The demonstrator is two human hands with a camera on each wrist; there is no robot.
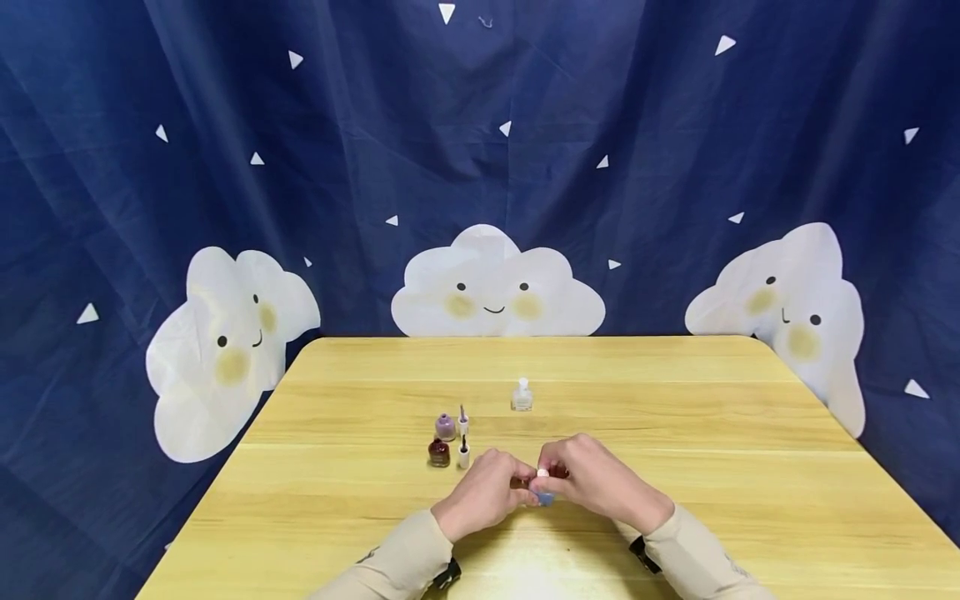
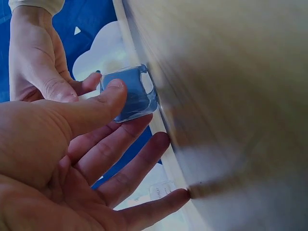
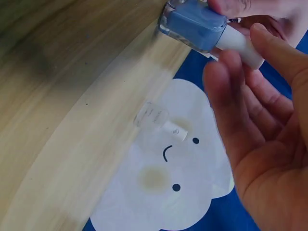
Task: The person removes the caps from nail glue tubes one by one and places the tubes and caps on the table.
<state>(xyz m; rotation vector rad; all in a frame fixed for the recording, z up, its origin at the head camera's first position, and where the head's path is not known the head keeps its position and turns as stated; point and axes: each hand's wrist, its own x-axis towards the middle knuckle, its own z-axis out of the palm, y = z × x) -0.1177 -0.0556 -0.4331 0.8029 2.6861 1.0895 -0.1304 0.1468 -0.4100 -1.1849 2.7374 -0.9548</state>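
Near the front middle of the table, my left hand [image 1: 486,493] grips a bottle of blue nail polish [image 3: 195,24] by its square glass body. In the left wrist view, its thumb presses on one flat face of the bottle, and the lower fingers are spread. My right hand [image 1: 600,482] pinches the bottle's white cap [image 3: 238,46] between thumb and fingers. The cap sits on the neck. In the right wrist view the bottle is tilted; the left hand partly covers it.
Left of the hands stand an uncapped purple polish bottle [image 1: 445,428] and a dark red one [image 1: 439,453]. Beside them two white brush caps [image 1: 463,457] stand with brushes upward. A clear bottle with a white cap [image 1: 522,398] stands farther back on the wooden table [image 1: 675,400].
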